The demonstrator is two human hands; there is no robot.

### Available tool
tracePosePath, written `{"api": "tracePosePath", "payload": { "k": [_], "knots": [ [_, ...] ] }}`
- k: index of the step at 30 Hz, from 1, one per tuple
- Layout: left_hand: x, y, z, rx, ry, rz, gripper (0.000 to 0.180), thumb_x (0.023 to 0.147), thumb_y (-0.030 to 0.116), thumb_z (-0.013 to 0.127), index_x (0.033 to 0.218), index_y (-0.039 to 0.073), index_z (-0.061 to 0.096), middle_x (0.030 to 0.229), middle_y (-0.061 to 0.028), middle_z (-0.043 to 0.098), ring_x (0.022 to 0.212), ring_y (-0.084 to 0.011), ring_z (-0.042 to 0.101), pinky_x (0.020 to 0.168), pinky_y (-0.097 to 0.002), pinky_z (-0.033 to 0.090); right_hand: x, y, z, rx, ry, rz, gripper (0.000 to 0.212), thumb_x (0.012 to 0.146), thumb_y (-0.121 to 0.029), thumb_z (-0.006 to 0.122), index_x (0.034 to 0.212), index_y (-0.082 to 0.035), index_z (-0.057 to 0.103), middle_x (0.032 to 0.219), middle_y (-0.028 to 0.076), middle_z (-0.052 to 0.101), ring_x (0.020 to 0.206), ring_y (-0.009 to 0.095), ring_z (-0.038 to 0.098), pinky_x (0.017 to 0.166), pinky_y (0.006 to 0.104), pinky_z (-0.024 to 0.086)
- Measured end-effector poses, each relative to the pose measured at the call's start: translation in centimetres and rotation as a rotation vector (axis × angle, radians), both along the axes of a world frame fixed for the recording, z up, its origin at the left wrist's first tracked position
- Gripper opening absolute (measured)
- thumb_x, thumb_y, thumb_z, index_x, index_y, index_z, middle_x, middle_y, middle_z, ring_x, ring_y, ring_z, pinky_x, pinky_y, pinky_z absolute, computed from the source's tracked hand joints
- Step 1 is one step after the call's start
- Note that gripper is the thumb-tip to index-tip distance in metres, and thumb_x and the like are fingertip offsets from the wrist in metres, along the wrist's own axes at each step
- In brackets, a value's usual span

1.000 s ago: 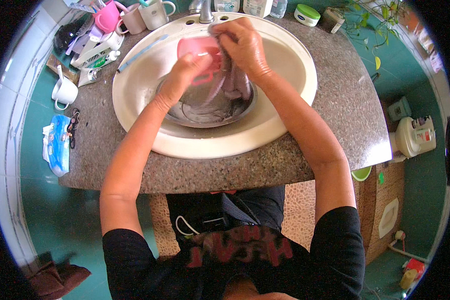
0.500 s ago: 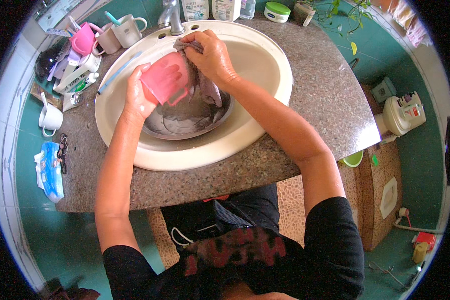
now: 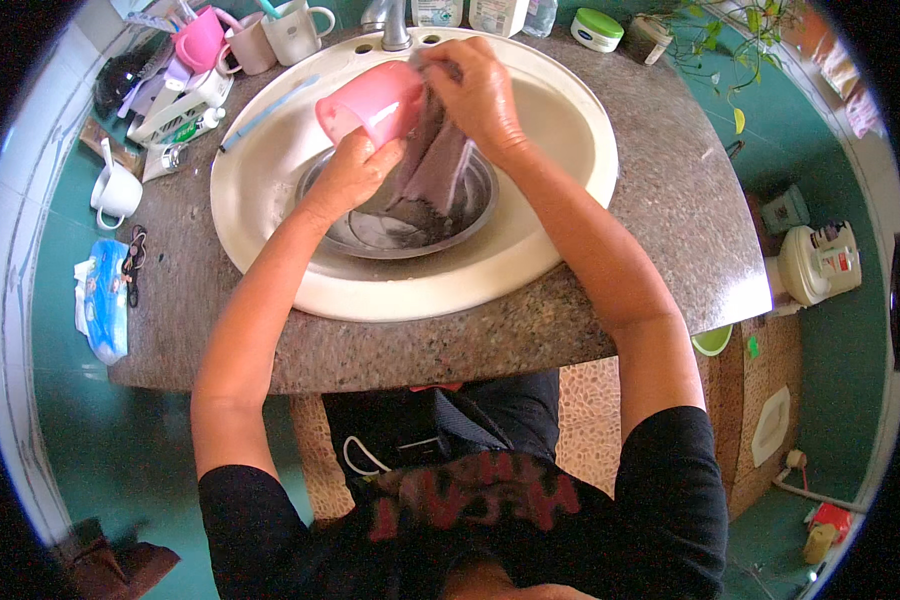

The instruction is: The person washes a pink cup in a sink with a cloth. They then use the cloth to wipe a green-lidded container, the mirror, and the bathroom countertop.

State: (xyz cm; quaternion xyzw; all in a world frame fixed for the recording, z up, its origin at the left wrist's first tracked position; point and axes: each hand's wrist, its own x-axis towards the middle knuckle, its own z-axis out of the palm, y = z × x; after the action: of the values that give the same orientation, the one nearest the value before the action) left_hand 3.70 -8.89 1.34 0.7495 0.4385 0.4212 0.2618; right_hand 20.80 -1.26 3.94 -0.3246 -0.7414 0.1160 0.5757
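Observation:
A pink translucent cup (image 3: 378, 98) hangs tilted over the sink, its wide mouth turned to the left. My left hand (image 3: 354, 174) is closed on its near side, where the handle is hidden from sight. Pinched in my right hand (image 3: 478, 98) is a wet greyish-mauve cloth (image 3: 438, 172), pressed against the cup's right end and drooping below it. Beneath both, a round metal basin (image 3: 395, 244) with murky water sits inside the cream oval sink (image 3: 260, 275).
A faucet (image 3: 394, 28) and bottles (image 3: 497, 15) stand behind the sink. Mugs (image 3: 296, 34), a pink cup (image 3: 200, 42) and toothpaste tubes crowd the left; a white mug (image 3: 117, 192) and blue tissue pack (image 3: 107, 300) lie nearer. A green-lidded jar (image 3: 597, 30) is back right.
The pink cup has turned, so its mouth now faces left and its handle no longer shows. My left hand has shifted to its near side. The cloth stays in my right hand at the cup.

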Motion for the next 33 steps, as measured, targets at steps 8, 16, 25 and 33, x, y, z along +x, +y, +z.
{"api": "tracePosePath", "payload": {
  "k": [8,16,25,33],
  "knots": [
    [-1.7,1.5,-1.9,0.05,0.09,0.091,0.023,0.088,0.009,0.054,0.109,-0.001,0.057,0.094,-0.0203,0.065,0.091,-0.0344,0.062,0.08,-0.04,0.048,-3.0,-3.8,-0.1,0.138,-0.119,0.259,0.015,0.078,-0.012,0.066,0.093,-0.012,0.069,0.088,0.014,0.06,0.086,0.034,0.062,0.077,0.04,0.052],
    [-0.7,0.7,-1.1,0.326,0.349,0.123,0.036,0.085,0.005,0.054,0.122,0.001,0.053,0.121,-0.0228,0.055,0.111,-0.0402,0.054,0.098,-0.0431,0.04,-0.2,-0.5,0.2,-0.055,0.085,0.031,0.017,0.078,-0.008,0.064,0.093,-0.007,0.071,0.084,0.015,0.06,0.081,0.03,0.062,0.076,0.0371,0.051],
    [-1.6,1.5,-1.1,0.41,0.447,0.222,0.021,0.081,0.007,0.054,0.099,0.002,0.062,0.094,-0.0179,0.063,0.097,-0.0361,0.058,0.096,-0.0455,0.04,-2.5,-3.2,0.4,0.1,-0.053,0.231,0.019,0.08,-0.007,0.065,0.097,-0.008,0.07,0.09,0.012,0.06,0.081,0.025,0.063,0.075,0.0326,0.051],
    [-0.6,1.0,-0.5,0.66,0.733,0.206,0.012,0.074,0.003,0.058,0.086,0.004,0.061,0.085,-0.0111,0.063,0.091,-0.0272,0.062,0.101,-0.0425,0.036,-0.1,-0.2,-0.2,-0.047,0.108,0.045,0.019,0.076,-0.009,0.065,0.094,-0.008,0.071,0.086,0.016,0.062,0.082,0.031,0.063,0.077,0.0374,0.052]
  ]
}}
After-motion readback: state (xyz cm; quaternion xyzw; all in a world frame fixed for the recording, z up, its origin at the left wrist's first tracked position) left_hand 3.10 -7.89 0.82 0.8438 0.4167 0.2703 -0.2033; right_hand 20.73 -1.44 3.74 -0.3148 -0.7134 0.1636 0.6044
